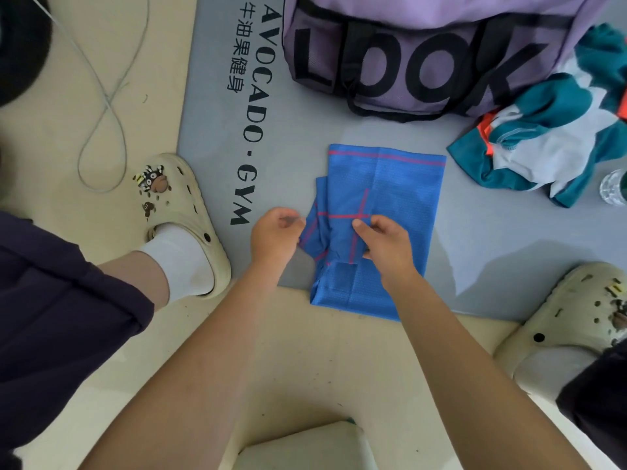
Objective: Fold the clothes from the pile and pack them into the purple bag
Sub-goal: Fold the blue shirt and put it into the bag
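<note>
Crouching over the big grey foam gym mat [339, 137] with black "AVOCADO · GYM" lettering, I have it spread across the cream floor [305, 368]. At the far edge of the mat sits the purple fabric bag [424, 52] with black mesh, black straps and huge black "LOOK" letters on its side. Just right of the bag, touching it, lies the pile: a crumpled teal, white and orange garment [543, 137].

Right in front of me, on the mat's near edge and spilling slightly onto the floor, is the blue mesh-knit shirt with thin red stripes [390, 184], already folded into a rough rectangle. It lies well apart from the bag.

My cream rubber clogs with little charms [183, 212] frame the scene, one on each side, with a white sock showing in the left one.

Now the hands. My right hand [383, 245] is on top of the shirt, fingers curled, thumb and fingers pinching a fold of blue cloth near the red cross of stripes. My left hand [274, 232] sits at the shirt's left edge, fingers curled in, fingertips gripping the loose flap there.

A thin grey cable [112, 96] loops over the floor to the far left. A clear plastic bottle [612, 186] peeks in at the right edge.
</note>
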Tool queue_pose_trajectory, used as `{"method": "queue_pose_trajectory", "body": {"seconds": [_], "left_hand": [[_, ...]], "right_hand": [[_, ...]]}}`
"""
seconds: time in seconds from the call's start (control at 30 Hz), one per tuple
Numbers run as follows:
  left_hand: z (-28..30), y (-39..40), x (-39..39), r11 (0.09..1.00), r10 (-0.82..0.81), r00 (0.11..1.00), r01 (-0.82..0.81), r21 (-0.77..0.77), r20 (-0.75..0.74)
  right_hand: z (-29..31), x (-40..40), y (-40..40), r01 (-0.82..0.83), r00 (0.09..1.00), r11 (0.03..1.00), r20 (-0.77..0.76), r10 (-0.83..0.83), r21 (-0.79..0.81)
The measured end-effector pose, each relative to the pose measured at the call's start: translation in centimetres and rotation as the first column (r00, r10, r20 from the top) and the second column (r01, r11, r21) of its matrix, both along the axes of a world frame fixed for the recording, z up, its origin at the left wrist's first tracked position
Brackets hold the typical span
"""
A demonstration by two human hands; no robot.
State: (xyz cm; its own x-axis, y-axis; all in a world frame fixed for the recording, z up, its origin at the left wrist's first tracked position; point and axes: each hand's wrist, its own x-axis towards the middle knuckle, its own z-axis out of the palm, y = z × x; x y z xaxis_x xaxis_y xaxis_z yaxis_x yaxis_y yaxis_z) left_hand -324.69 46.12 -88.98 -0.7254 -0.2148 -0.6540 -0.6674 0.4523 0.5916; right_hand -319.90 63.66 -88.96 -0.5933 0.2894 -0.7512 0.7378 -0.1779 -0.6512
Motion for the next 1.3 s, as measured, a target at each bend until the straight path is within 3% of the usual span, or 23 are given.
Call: {"method": "queue_pose_trajectory", "body": {"seconds": [0.07, 0.13, 0.2, 0.27, 0.33, 0.4, 0.5, 0.57, 0.67, 0.73, 0.77, 0.83, 0.9, 0.93, 1.0, 1.07, 1.13, 1.2, 1.27, 1.3], "left_hand": [[-0.5, 0.4, 0.0, 0.996, -0.047, 0.998, 0.044, -0.071, -0.035], [-0.7, 1.1, -0.1, 0.968, -0.179, 0.984, 0.174, -0.183, -0.010], [-0.8, 1.4, -0.1, 0.925, -0.279, 0.960, 0.276, -0.260, 0.025], [-0.7, 1.3, -0.1, 0.939, -0.262, 0.965, 0.254, -0.231, -0.002], [-0.4, 0.7, 0.2, 0.982, -0.158, 0.987, 0.153, -0.111, -0.037], [0.0, 0.0, 0.6, 0.998, -0.021, 1.000, 0.022, 0.056, -0.003], [0.3, -0.9, 1.0, 0.925, 0.180, 0.966, -0.230, 0.303, 0.185], [0.5, -1.2, 0.6, 0.906, 0.196, 0.940, -0.283, 0.316, 0.279], [0.4, -1.4, -0.8, 0.950, 0.156, 0.929, -0.234, 0.206, 0.335], [0.3, -1.5, -1.7, 0.968, 0.147, 0.926, -0.207, 0.141, 0.348], [0.3, -1.5, -1.9, 0.974, 0.127, 0.931, -0.183, 0.137, 0.341], [0.1, -1.4, -2.2, 0.984, 0.061, 0.954, -0.107, 0.144, 0.294], [-0.1, -1.4, -1.9, 0.994, 0.003, 0.973, -0.027, 0.101, 0.231], [-0.2, -1.4, -1.6, 0.998, -0.023, 0.979, 0.011, 0.060, 0.203], [-0.2, -1.4, -0.8, 0.997, -0.069, 0.986, 0.071, -0.003, 0.155], [0.1, -1.2, -0.1, 0.996, -0.084, 0.993, 0.082, 0.029, 0.078], [0.9, -0.9, 0.2, 0.990, -0.080, 0.997, 0.081, 0.118, -0.011], [1.8, -0.1, 0.0, 0.962, -0.132, 0.987, 0.151, 0.226, -0.095], [2.8, 1.4, -0.4, 0.911, -0.252, 0.961, 0.276, 0.308, -0.116], [3.2, 2.3, -0.5, 0.874, -0.319, 0.944, 0.327, 0.359, -0.081]], "right_hand": [[-0.3, 0.9, 0.5, -0.030, 0.999, 0.994, 0.036, 0.027, 0.106], [-0.7, 1.7, 0.8, -0.178, 0.982, 0.929, 0.113, 0.149, 0.324], [-0.8, 2.1, 0.9, -0.305, 0.952, 0.772, 0.158, 0.262, 0.558], [-0.5, 1.8, 0.8, -0.333, 0.919, 0.630, 0.093, 0.382, 0.701], [-0.6, 1.3, 0.6, -0.377, 0.857, 0.603, 0.018, 0.515, 0.703], [-1.1, 0.8, 0.6, -0.473, 0.800, 0.579, 0.047, 0.598, 0.664], [-1.9, 0.6, 0.9, -0.544, 0.754, 0.499, 0.132, 0.643, 0.674], [-2.0, 0.7, 0.9, -0.539, 0.750, 0.488, 0.128, 0.648, 0.687], [-1.7, 0.8, 0.8, -0.508, 0.783, 0.539, 0.098, 0.615, 0.672], [-1.3, 0.9, 0.8, -0.474, 0.794, 0.520, 0.090, 0.601, 0.711], [-1.0, 1.0, 0.7, -0.448, 0.781, 0.453, 0.091, 0.617, 0.771], [-1.0, 1.5, 0.6, -0.372, 0.728, 0.228, 0.130, 0.673, 0.900], [-1.3, 1.9, 0.6, -0.438, 0.616, 0.010, 0.292, 0.732, 0.899], [-1.5, 2.1, 0.6, -0.513, 0.539, -0.058, 0.374, 0.755, 0.857], [-2.0, 2.2, 0.5, -0.594, 0.447, -0.108, 0.439, 0.779, 0.797], [-1.7, 1.8, 0.4, -0.577, 0.470, -0.085, 0.415, 0.779, 0.812], [-1.0, 1.5, 0.3, -0.505, 0.567, 0.049, 0.289, 0.771, 0.862], [-0.3, 1.3, 0.4, -0.423, 0.715, 0.390, 0.037, 0.698, 0.818], [0.9, 0.8, 0.4, -0.290, 0.896, 0.811, -0.153, 0.416, 0.509], [1.5, 0.6, 0.4, -0.176, 0.960, 0.943, -0.163, 0.228, 0.282]]}}
